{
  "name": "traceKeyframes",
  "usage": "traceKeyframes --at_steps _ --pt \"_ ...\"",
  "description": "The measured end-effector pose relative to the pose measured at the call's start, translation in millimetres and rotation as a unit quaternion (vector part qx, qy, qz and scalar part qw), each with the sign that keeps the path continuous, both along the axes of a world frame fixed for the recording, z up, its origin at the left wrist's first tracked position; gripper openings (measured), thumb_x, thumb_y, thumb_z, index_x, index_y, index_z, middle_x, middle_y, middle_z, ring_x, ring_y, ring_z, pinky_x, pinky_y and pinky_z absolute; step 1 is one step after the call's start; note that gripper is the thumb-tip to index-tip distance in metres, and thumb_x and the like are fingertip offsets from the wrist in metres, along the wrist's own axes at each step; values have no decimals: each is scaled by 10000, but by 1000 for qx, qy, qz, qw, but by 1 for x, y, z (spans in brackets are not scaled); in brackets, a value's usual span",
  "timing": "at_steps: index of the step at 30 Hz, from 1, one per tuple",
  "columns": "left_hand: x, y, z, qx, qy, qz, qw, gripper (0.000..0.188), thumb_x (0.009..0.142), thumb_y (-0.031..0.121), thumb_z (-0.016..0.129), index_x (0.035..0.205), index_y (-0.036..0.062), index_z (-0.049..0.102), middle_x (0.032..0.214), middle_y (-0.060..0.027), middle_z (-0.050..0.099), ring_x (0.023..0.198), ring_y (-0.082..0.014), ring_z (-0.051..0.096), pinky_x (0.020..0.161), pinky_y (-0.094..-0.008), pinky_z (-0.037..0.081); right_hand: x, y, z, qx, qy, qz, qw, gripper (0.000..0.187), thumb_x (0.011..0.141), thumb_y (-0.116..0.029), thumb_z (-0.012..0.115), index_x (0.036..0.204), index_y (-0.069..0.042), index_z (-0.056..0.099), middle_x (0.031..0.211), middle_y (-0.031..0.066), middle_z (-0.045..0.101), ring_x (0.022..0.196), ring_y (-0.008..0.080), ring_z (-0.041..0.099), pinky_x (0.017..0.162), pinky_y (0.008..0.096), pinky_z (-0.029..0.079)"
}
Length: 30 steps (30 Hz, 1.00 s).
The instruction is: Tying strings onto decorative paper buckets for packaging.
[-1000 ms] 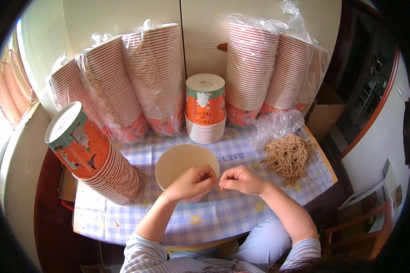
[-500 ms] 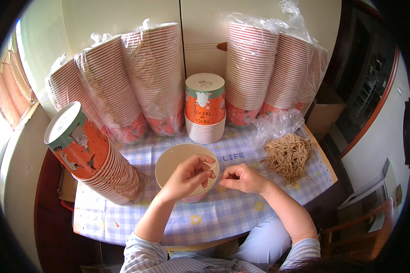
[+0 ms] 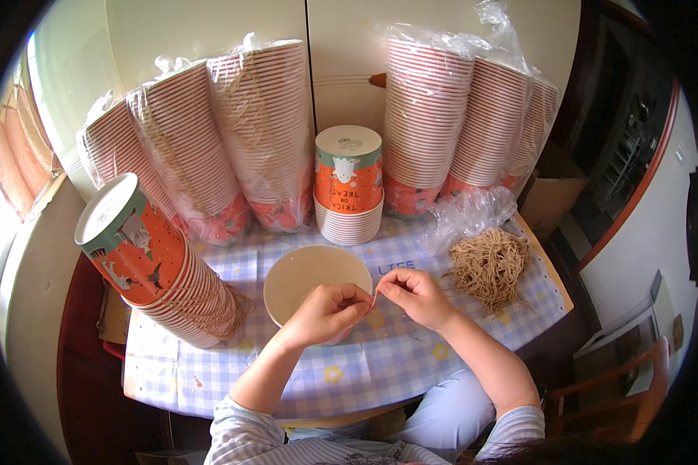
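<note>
My left hand is closed in a pinch in front of the open paper bucket, whose cream inside faces up. Close to it, on the right, my right hand pinches too. Between both sets of fingertips runs a short piece of thin, pale twine; its ends are hidden in the fingers. Beside the right hand lies a tangled heap of tan twine on the checked tablecloth.
A leaning stack of upturned orange buckets, with twine strands at its side, stands left. A shorter upturned stack is at the back middle. Tall plastic-wrapped bucket stacks line the back. Crumpled clear plastic lies behind the twine heap.
My left hand has moved down and right, its raised fingers closing into a pinch. The right hand has shifted slightly up, and the fingertips now meet around the twine.
</note>
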<state>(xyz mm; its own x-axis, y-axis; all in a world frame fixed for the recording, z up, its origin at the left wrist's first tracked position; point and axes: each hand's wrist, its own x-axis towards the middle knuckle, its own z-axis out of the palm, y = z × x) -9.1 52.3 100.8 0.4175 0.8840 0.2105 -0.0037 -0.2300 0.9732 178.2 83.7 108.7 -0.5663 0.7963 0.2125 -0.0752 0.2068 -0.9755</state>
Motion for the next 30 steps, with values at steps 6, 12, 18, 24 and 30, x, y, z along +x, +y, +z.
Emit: traceKeyframes --at_steps 6,12,18,24,30 --pt "0 -2 7 6 41 1 999 141 835 105 555 859 -32 575 636 19 536 508 -28 442 438 -182 354 -1 -2 2 -5 -14 -45 999 115 847 -119 533 851 -13 577 699 -44 509 602 17 420 530 181 360" --pt "-5 2 10 -24 18 0 1000 142 843 109 547 870 -28 572 710 -16 574 608 -53 509 538 -185 423 2 -3 2 274 -116 -76 952 83 730 -12 545 791 -44 592 741 29 512 575 106 478 510 223 385" --pt "-9 4 9 -37 -9 -23 999 125 849 89 533 889 -25 563 768 -32 581 660 -70 536 594 -197 450 -2 -8 3 245 -134 -86 956 131 712 -101 634 817 -22 630 731 27 527 603 112 503 511 236 400" --pt "-8 5 7 -43 -5 -26 999 117 854 83 524 902 -21 550 782 -31 578 683 -72 542 599 -201 456 -4 -2 -7 215 -107 -59 969 122 726 -102 657 813 -19 635 726 12 526 582 78 481 515 215 393" --pt "-10 6 2 -10 -22 -48 999 106 856 91 520 903 -2 505 805 -24 561 716 -70 534 617 -199 443 -6 -5 -3 177 -87 -55 979 57 738 -67 629 763 -21 607 730 0 511 581 55 460 517 192 383"
